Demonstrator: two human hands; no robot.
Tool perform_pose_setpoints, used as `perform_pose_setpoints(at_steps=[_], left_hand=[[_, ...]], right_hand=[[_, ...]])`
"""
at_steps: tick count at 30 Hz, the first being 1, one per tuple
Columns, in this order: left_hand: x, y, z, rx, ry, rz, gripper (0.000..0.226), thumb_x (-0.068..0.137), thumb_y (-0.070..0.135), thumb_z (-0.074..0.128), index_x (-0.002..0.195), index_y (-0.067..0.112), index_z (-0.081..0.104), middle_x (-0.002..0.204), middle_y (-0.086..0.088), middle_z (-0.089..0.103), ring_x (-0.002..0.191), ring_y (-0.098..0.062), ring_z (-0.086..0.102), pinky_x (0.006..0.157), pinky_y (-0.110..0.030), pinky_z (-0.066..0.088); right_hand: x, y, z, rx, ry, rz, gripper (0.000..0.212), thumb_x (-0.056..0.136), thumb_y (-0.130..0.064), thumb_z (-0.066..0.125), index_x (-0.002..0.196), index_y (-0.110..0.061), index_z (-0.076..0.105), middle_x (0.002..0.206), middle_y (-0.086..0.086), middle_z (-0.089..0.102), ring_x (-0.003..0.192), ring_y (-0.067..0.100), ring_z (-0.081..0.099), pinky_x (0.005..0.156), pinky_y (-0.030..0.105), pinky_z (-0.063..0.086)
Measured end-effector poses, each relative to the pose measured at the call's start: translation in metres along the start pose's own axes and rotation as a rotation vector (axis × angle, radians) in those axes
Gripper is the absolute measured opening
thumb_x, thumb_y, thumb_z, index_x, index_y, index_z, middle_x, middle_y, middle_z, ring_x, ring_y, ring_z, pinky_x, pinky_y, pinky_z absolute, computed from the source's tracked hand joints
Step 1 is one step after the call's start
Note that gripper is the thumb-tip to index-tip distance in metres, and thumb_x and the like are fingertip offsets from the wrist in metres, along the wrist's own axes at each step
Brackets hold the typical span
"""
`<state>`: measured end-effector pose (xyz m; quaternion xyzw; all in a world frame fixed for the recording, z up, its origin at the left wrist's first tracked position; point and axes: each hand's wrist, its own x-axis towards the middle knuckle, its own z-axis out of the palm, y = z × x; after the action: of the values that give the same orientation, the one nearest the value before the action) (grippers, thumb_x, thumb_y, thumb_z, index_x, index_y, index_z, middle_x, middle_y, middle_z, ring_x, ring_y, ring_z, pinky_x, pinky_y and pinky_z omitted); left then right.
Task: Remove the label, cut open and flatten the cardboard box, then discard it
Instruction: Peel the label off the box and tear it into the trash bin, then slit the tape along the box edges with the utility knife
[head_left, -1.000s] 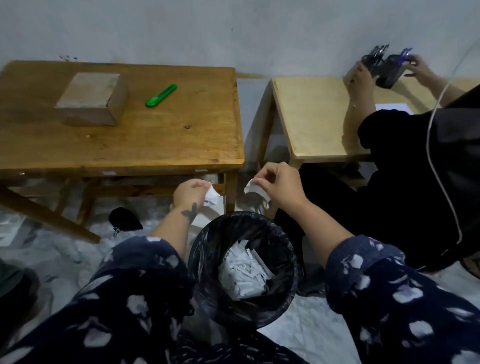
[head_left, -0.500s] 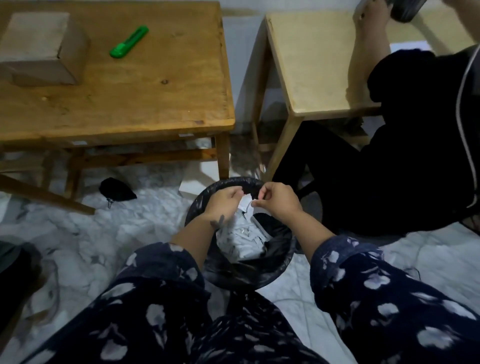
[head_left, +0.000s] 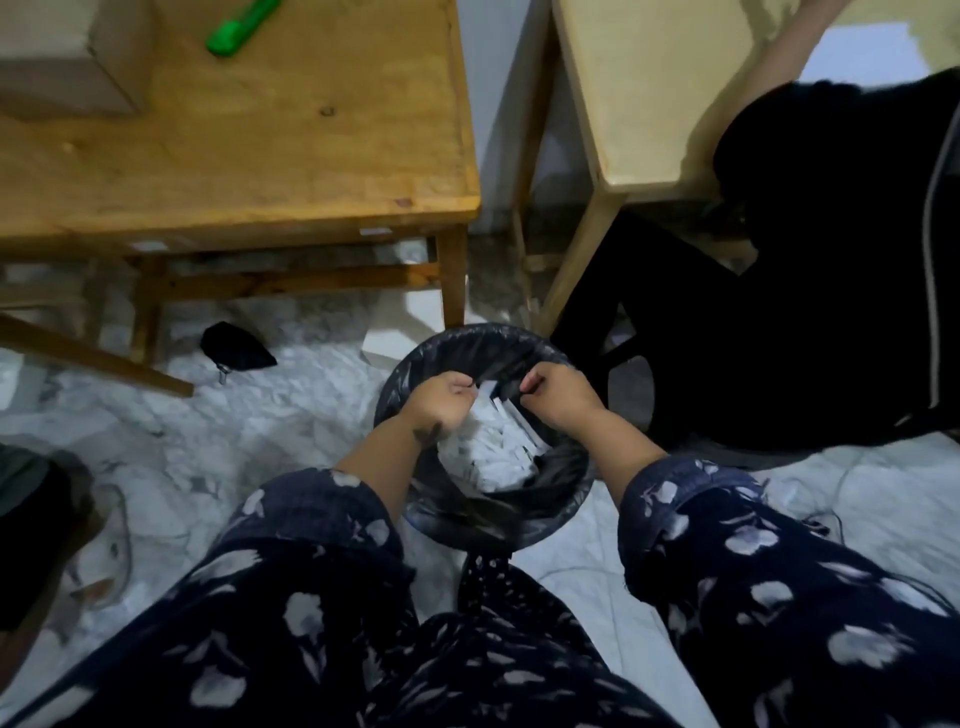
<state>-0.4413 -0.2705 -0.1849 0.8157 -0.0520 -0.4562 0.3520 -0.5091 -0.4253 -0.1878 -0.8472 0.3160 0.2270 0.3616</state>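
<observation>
Head view, both hands over bin, label scraps unreadable

Both hands, the left hand and right hand, hover with curled fingers over a black-lined trash bin holding white label scraps.

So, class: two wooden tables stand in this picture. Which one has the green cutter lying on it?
The darker table on the left. The green cutter lies on it beside the cardboard box. The paler table on the right has neither.
</observation>
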Motion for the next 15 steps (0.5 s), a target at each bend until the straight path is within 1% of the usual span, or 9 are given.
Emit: perform_pose_setpoints(at_steps=[2, 5, 7, 9, 12, 15], left_hand=[[-0.006, 0.014, -0.018, 0.009, 0.045, 0.036, 0.037, 0.099, 0.020, 0.045, 0.134, 0.009, 0.049, 0.136, -0.007, 0.053, 0.123, -0.024, 0.050, 0.094, -0.020, 0.036], [-0.017, 0.036, -0.056, 0.021, 0.167, 0.105, 0.032, 0.097, 0.018, 0.043, 0.126, 0.011, 0.056, 0.132, -0.007, 0.056, 0.118, -0.024, 0.053, 0.095, -0.025, 0.040], [-0.026, 0.050, -0.088, 0.015, 0.225, 0.142, 0.032, 0.097, 0.018, 0.042, 0.125, 0.012, 0.057, 0.129, -0.005, 0.057, 0.116, -0.024, 0.054, 0.093, -0.028, 0.041], [-0.037, 0.060, -0.124, 0.028, 0.266, 0.174, 0.033, 0.098, 0.022, 0.041, 0.128, 0.015, 0.055, 0.128, -0.003, 0.057, 0.115, -0.021, 0.054, 0.089, -0.027, 0.041], [-0.043, 0.067, -0.181, 0.042, 0.341, 0.223, 0.031, 0.098, 0.023, 0.045, 0.126, 0.016, 0.056, 0.127, -0.003, 0.059, 0.112, -0.020, 0.055, 0.086, -0.024, 0.040], [-0.041, 0.069, -0.239, 0.046, 0.444, 0.274, 0.029, 0.097, 0.020, 0.048, 0.122, 0.013, 0.060, 0.123, -0.007, 0.063, 0.109, -0.022, 0.058, 0.082, -0.021, 0.039]], right_hand=[[0.001, -0.024, -0.013, 0.009, 0.030, -0.029, 0.014, 0.086, -0.018, 0.058, 0.075, -0.027, 0.057, 0.079, -0.004, 0.063, 0.084, 0.021, 0.064, 0.080, 0.038, 0.055], [0.003, -0.074, -0.036, 0.005, 0.091, -0.122, 0.017, 0.084, -0.020, 0.055, 0.069, -0.028, 0.056, 0.088, -0.001, 0.067, 0.087, 0.022, 0.065, 0.079, 0.034, 0.054], [0.001, -0.114, -0.051, 0.000, 0.126, -0.195, 0.016, 0.085, -0.022, 0.053, 0.070, -0.027, 0.056, 0.091, 0.001, 0.068, 0.087, 0.023, 0.064, 0.078, 0.033, 0.053], [-0.002, -0.154, -0.062, -0.017, 0.148, -0.258, 0.014, 0.087, -0.022, 0.052, 0.076, -0.025, 0.060, 0.090, 0.001, 0.067, 0.088, 0.023, 0.063, 0.078, 0.034, 0.052], [-0.001, -0.212, -0.069, -0.066, 0.184, -0.342, 0.015, 0.089, -0.022, 0.052, 0.092, -0.015, 0.065, 0.096, 0.010, 0.069, 0.093, 0.029, 0.063, 0.082, 0.038, 0.051], [0.005, -0.266, -0.067, -0.096, 0.225, -0.375, 0.016, 0.090, -0.023, 0.052, 0.095, -0.015, 0.065, 0.099, 0.012, 0.069, 0.094, 0.031, 0.062, 0.078, 0.034, 0.048]])
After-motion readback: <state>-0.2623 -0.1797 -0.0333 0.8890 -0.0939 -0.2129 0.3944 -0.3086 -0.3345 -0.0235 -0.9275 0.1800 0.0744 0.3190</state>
